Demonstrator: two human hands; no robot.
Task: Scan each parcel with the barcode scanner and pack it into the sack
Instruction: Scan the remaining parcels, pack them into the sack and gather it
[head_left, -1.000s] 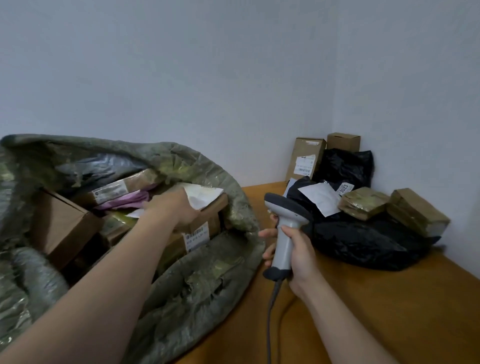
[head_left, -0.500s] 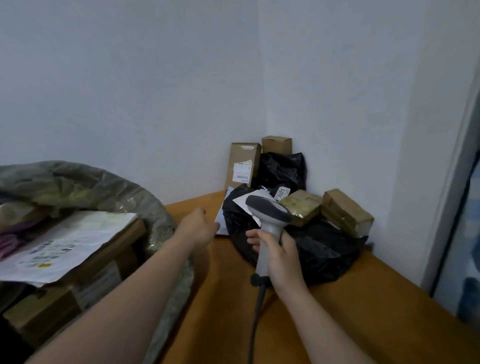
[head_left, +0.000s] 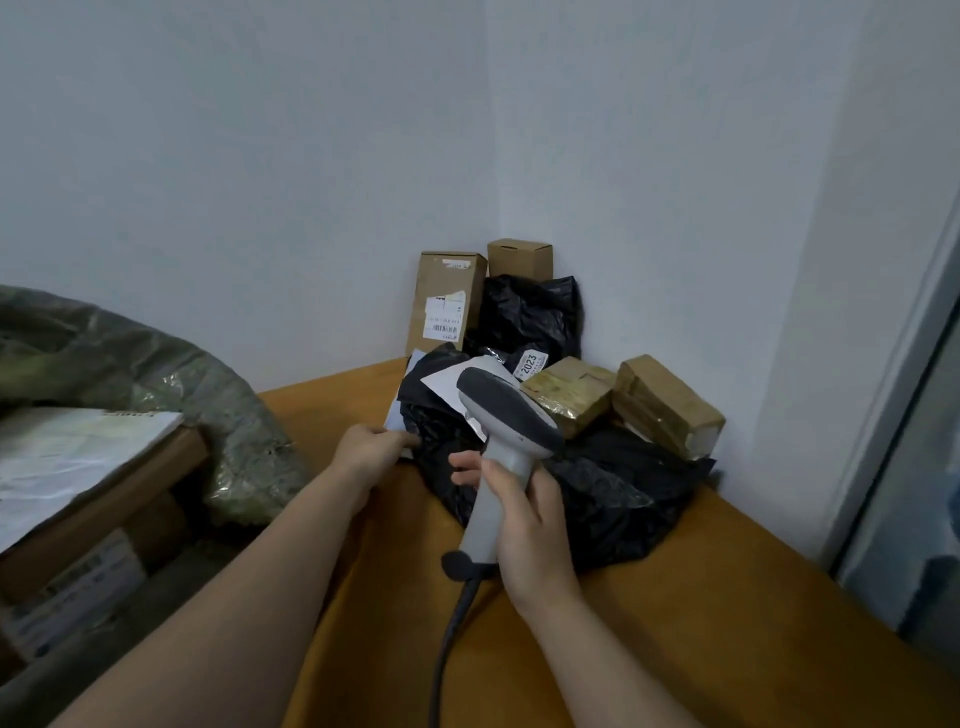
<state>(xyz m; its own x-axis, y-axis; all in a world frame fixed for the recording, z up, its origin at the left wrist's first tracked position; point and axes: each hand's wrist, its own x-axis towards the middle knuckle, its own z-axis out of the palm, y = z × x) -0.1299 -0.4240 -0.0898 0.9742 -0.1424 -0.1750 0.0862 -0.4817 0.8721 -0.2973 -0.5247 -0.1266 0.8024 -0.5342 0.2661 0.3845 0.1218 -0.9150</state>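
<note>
Left hand (head_left: 371, 452) is out of the sack (head_left: 208, 395) now and has swung across to the parcel pile, and the view has followed it to the back corner of the bench (head_left: 701, 623). Its fingertips are curled against the near edge of the big black poly bag (head_left: 613, 488), right where a pale flat mailer (head_left: 399, 410) pokes out from under it. Can't tell if it's actually pinching either one. Right hand (head_left: 524, 525) has its fingers wrapped round the handle of the barcode scanner (head_left: 506, 447), head aimed at the pile, cable (head_left: 452, 639) trailing back toward the near edge.

Progress-wise I'd say it's past halfway. The sack off the left edge already holds a few, including a cardboard box (head_left: 114, 493) with a white label sheet (head_left: 78, 452) lying on top.

Not scanned or packed yet, by the look of it:
- the big bag and the mailer
- a second black bag (head_left: 524, 317) behind them
- two taped brown parcels (head_left: 569, 395) (head_left: 665, 405)
- a tall labelled carton (head_left: 447, 301) and a small carton (head_left: 519, 257) against the wall

Snag: both taped parcels rest on the big bag, so dragging it out probably tips them. Its white label (head_left: 441, 384) is also partly hidden behind the scanner head.
</note>
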